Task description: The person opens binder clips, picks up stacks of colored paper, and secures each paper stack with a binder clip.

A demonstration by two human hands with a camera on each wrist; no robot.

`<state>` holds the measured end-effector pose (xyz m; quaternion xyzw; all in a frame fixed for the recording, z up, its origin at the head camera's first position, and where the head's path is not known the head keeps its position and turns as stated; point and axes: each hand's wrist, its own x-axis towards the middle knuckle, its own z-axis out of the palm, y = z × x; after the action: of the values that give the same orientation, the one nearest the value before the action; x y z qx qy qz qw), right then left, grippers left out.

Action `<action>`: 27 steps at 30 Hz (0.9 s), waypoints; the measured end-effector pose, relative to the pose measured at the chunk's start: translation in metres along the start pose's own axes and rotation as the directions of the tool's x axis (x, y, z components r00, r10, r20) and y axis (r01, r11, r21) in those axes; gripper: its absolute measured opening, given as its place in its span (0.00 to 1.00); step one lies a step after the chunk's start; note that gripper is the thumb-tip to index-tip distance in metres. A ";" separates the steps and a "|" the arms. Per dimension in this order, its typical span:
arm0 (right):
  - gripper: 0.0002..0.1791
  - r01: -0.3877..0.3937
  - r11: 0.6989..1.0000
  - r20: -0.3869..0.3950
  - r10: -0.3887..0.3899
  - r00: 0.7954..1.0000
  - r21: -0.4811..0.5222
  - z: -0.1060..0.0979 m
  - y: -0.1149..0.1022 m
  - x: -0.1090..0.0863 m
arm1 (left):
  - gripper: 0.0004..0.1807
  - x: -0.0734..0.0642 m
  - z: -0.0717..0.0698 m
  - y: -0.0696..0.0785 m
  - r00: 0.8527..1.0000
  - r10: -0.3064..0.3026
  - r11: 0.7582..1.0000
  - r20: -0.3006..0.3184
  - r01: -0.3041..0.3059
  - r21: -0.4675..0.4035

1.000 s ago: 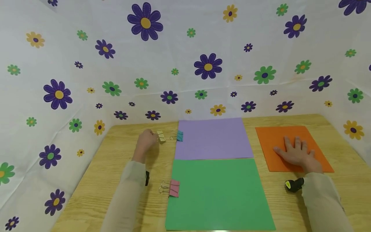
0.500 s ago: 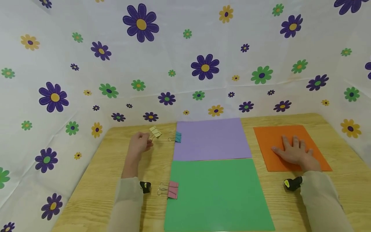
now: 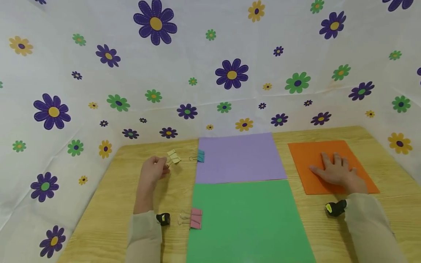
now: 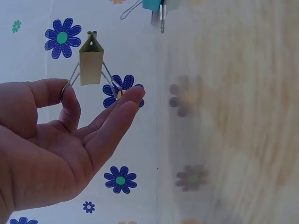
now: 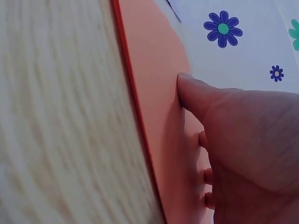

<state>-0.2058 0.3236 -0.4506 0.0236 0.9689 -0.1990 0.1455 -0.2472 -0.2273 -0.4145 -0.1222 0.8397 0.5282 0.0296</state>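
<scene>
My left hand (image 3: 152,171) is at the back left of the table, gripping a pale yellow binder clip (image 3: 173,156) by its wire handles. In the left wrist view, thumb and a curled finger pinch one wire of the binder clip (image 4: 91,67), while straighter fingers lie against the other wire. The clip's jaws look closed, with nothing between them. On the right, my right hand (image 3: 338,173) lies spread on an orange sheet (image 3: 304,157). The right wrist view shows the thumb pressed along the face of the orange sheet (image 5: 154,84).
A purple sheet (image 3: 241,159) bears a teal binder clip (image 3: 201,156) on its left edge. In front, a green sheet (image 3: 246,223) has a pink binder clip (image 3: 196,218) on its left edge. Flowered white cloth (image 3: 184,73) walls the wooden table (image 3: 125,175) at back and sides.
My left hand has drawn a little left and toward me with the yellow binder clip, which has turned so its wire handles show in my fingers. The right hand stays on the orange sheet.
</scene>
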 end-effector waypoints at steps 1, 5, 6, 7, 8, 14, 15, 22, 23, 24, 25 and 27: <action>0.52 0.002 1.000 -0.001 -0.002 1.000 -0.001 -0.002 0.000 -0.001 | 0.21 -0.002 0.000 0.002 1.000 0.006 1.000 0.010 -0.006 0.011; 0.53 0.004 1.000 -0.009 -0.004 1.000 0.000 -0.011 0.004 -0.004 | 0.21 -0.009 0.003 0.009 0.998 0.031 0.998 0.045 -0.034 0.051; 0.54 0.002 1.000 -0.007 -0.002 1.000 0.002 -0.012 0.005 -0.004 | 0.21 -0.011 0.005 0.010 0.998 0.035 0.998 0.048 -0.037 0.058; 0.54 -0.001 1.000 -0.004 0.001 1.000 0.007 -0.013 0.006 -0.005 | 0.21 -0.012 0.006 0.012 0.998 0.037 0.997 0.048 -0.040 0.066; 0.54 -0.002 1.000 -0.004 0.002 1.000 0.009 -0.013 0.006 -0.005 | 0.20 -0.013 0.007 0.013 0.998 0.036 0.997 0.049 -0.040 0.070; 0.55 0.000 1.000 -0.013 0.000 1.000 0.007 -0.012 0.009 -0.006 | 0.20 -0.013 0.008 0.018 0.997 0.055 0.994 0.053 -0.060 0.093; 0.54 0.001 1.000 -0.016 -0.001 1.000 0.004 -0.012 0.009 -0.006 | 0.20 -0.013 0.007 0.019 0.997 0.061 0.992 0.051 -0.066 0.107; 0.53 0.011 1.000 -0.013 -0.011 1.000 -0.001 -0.011 0.006 -0.003 | 0.20 -0.016 0.002 0.021 0.995 0.091 0.977 0.033 -0.096 0.188; 0.52 0.021 1.000 -0.011 -0.021 1.000 -0.001 -0.011 0.007 -0.001 | 0.20 -0.016 0.001 0.021 0.995 0.093 0.976 0.031 -0.097 0.195; 0.52 0.035 0.999 -0.008 -0.035 0.999 0.002 -0.011 0.008 0.000 | 0.20 -0.016 0.001 0.021 0.995 0.093 0.974 0.030 -0.097 0.204; 0.50 0.049 0.999 -0.003 -0.049 0.999 0.011 -0.012 0.009 0.002 | 0.20 -0.016 0.000 0.021 0.995 0.093 0.972 0.028 -0.097 0.214; 0.47 0.078 0.997 0.004 -0.078 0.997 0.029 -0.015 0.011 0.004 | 0.20 -0.016 0.000 0.021 0.995 0.095 0.966 0.021 -0.097 0.238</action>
<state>-0.2128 0.3396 -0.4430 -0.0127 0.9657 -0.2188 0.1396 -0.2368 -0.2161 -0.3927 -0.0744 0.9020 0.4248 0.0226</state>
